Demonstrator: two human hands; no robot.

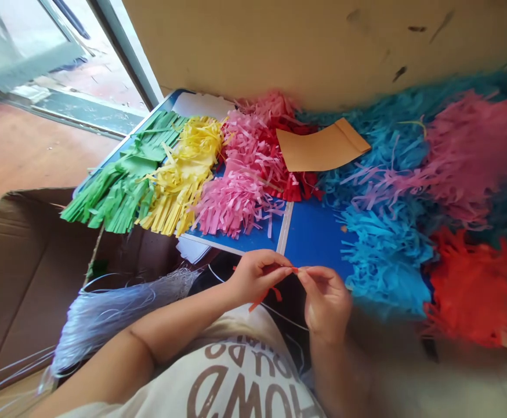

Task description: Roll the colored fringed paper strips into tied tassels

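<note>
My left hand (253,276) and my right hand (325,299) meet just in front of the blue table (314,235), fingertips pinched together on a thin red paper strip (265,295). The strip's loose end curls down below my left hand. A thin white string runs under both hands toward my lap. Both hands are closed in a pinch.
Piles of fringed paper cover the table: green (118,180), yellow (184,174), pink (245,174), blue (384,244), red (475,290). A tan card (318,148) lies on them. An open cardboard box (22,273) stands at left beside a bundle of white string (109,313).
</note>
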